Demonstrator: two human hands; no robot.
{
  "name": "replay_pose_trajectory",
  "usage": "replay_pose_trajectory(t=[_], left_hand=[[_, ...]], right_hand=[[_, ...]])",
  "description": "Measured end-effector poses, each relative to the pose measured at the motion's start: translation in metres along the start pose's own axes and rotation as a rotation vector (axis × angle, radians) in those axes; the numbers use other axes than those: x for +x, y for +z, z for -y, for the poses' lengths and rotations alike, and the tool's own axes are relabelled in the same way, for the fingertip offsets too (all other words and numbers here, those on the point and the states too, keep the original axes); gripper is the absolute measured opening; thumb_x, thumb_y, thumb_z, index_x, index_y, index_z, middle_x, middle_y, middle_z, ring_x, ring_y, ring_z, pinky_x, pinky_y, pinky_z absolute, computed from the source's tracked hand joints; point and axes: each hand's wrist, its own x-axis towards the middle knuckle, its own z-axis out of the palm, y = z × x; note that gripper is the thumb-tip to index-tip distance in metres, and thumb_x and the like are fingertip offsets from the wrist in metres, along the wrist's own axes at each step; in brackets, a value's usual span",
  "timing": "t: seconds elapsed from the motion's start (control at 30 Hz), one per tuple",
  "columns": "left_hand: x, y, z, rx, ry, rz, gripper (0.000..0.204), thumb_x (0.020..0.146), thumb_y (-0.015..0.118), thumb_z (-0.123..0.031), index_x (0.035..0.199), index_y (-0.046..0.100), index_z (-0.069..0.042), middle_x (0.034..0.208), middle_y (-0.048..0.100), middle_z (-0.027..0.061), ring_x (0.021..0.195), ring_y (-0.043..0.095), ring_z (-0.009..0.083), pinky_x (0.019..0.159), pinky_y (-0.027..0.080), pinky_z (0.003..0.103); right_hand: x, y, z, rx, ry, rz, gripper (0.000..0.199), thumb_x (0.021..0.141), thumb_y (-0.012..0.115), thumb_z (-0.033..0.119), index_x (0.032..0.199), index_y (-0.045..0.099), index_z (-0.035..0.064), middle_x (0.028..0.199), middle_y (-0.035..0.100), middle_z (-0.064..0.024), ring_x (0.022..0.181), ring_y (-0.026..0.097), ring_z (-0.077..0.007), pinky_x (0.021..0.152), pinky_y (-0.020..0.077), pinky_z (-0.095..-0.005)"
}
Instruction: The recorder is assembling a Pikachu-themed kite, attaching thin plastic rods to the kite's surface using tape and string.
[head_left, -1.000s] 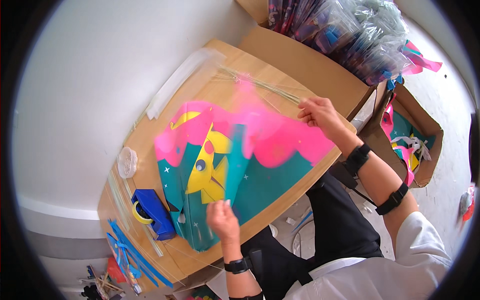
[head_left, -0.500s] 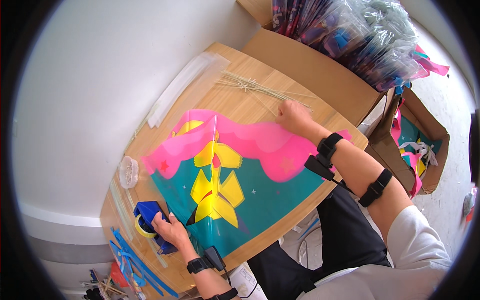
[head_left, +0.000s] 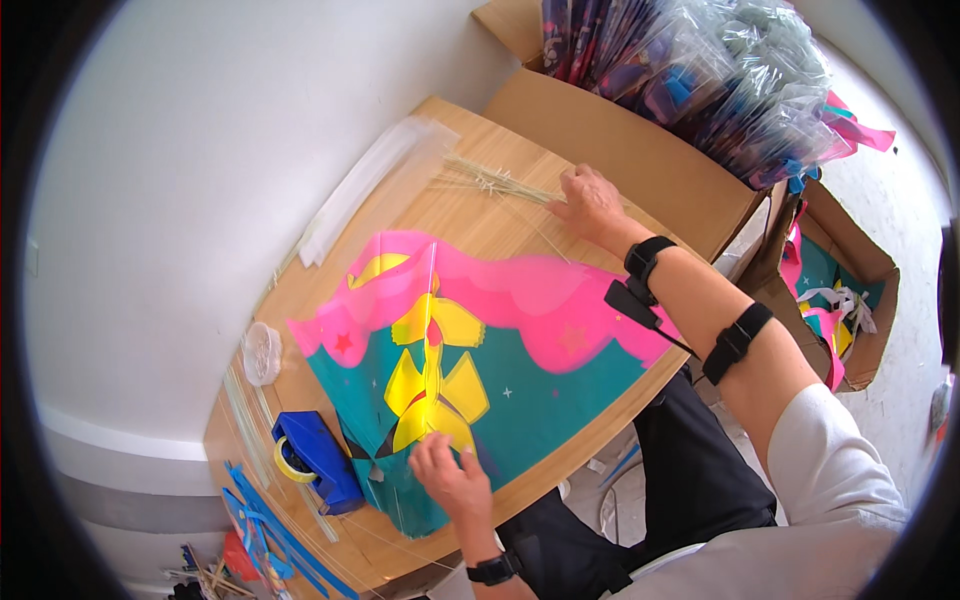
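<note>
A large printed plastic sheet [head_left: 560,400], pink above and teal below with yellow shapes, lies on the wooden table with a raised fold down its middle. My left hand [head_left: 455,480] is over its near edge, fingers spread and holding nothing I can see. At the table's far side my right hand [head_left: 592,205] has its fingers closed at the end of a bundle of thin pale sticks [head_left: 495,178]; the fingertips partly hide the sticks. Left of the sheet stands a blue tape dispenser [head_left: 325,465] with a yellow roll, now untouched.
A clear round dish [head_left: 262,353] and translucent strips [head_left: 365,185] lie along the wall side. Blue strips [head_left: 275,525] lie at the near left corner. Beyond the table stand a big carton [head_left: 620,145] of plastic-wrapped packs and an open carton [head_left: 875,330] with colourful sheets.
My left hand has let go of the tape dispenser and moved right over the sheet's near edge. My right hand has shifted away from me to the sticks.
</note>
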Motion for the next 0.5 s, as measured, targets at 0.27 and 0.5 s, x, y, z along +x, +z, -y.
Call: replay_pose_trajectory(t=[0.27,0.5], left_hand=[[-0.021,0.027,-0.016,-0.014,-0.044,-0.025,0.027,0.079,0.061,-0.004,0.104,0.052,0.0,0.113,0.051,0.0192,0.107,0.046,0.0386,0.093,0.037,0.049],[-0.017,0.02,-0.011,-0.064,-0.041,-0.014,0.025,0.078,0.062,-0.003,0.102,0.053,0.0,0.11,0.052,0.0187,0.106,0.047,0.0384,0.091,0.038,0.049]], right_hand=[[0.008,0.01,-0.004,-0.102,-0.085,0.179,0.011,0.079,0.056,0.005,0.083,0.066,0.0024,0.094,0.065,-0.0173,0.088,0.064,-0.0348,0.075,0.052,-0.0429],[-0.015,-0.012,0.017,0.171,-0.021,0.01,0.011,0.072,0.057,0.008,0.069,0.062,-0.0017,0.074,0.062,-0.0227,0.075,0.062,-0.0408,0.066,0.0497,-0.0479]])
